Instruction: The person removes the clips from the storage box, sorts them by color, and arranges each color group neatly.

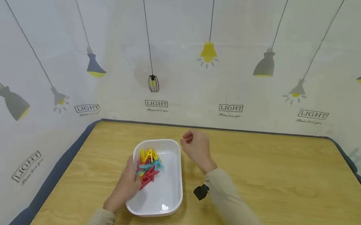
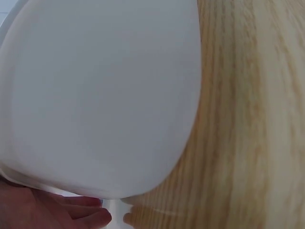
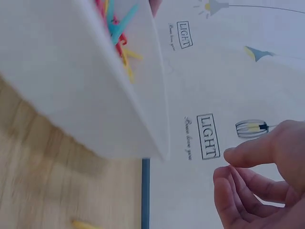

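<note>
A white rectangular plastic tray (image 1: pixel 167 171) with rounded corners and tall sides stands in the middle of the head view. Clothespins in yellow, blue and red (image 1: pixel 150 167) lie piled inside against its left wall. My left hand (image 1: pixel 128 181) grips that left side, thumb over the rim; in the left wrist view its fingers (image 2: pixel 88 214) show past the tray's edge. My right hand (image 1: pixel 196 148) hovers beside the far right corner of the tray. Its fingers are curled in toward the thumb, and the right wrist view shows nothing between the tips.
A wooden table (image 1: pixel 278 178) bears the tray. On it, at the bottom of the right wrist view, shows part of a small yellow object (image 3: pixel 85 224). Behind the table hangs a pale wall covering (image 1: pixel 182 101) printed with lamps.
</note>
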A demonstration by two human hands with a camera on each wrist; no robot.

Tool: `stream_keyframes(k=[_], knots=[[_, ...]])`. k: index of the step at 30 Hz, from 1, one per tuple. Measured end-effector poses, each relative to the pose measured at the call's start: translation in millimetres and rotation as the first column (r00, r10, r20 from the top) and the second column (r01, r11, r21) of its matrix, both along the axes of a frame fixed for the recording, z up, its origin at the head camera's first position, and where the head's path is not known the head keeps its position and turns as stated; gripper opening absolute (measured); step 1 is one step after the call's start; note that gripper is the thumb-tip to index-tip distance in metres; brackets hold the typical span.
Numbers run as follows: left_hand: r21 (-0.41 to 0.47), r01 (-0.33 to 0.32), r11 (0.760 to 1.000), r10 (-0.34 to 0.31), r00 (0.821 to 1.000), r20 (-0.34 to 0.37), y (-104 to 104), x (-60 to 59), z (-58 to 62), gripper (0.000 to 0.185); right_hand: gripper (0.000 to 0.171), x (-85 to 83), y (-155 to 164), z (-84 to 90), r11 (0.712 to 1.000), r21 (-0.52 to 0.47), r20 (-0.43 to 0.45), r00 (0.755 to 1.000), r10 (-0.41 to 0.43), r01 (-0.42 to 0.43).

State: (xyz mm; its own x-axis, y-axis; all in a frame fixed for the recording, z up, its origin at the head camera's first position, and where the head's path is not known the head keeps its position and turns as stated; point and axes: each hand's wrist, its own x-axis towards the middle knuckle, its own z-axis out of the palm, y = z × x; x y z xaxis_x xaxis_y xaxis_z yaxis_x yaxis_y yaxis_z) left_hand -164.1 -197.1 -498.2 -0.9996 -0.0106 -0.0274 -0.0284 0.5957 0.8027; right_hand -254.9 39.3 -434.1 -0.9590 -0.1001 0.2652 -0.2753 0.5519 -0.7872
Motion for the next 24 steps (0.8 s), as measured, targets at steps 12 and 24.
stream_keyframes(k=[12,24], knots=[[-0.012,0.006,1.0,-0.007,0.999,-0.05,-2,1.1,-0.6,0.085,0.005,-5.4,-45,6.6,0.998,0.053,-0.006,0.999,0.042,-0.042],[-0.047,0.001,0.999,-0.005,0.996,-0.092,-4,2.3,0.6,0.084,0.005,-3.8,-85,-2.9,0.992,0.04,0.107,0.988,0.114,-0.119]])
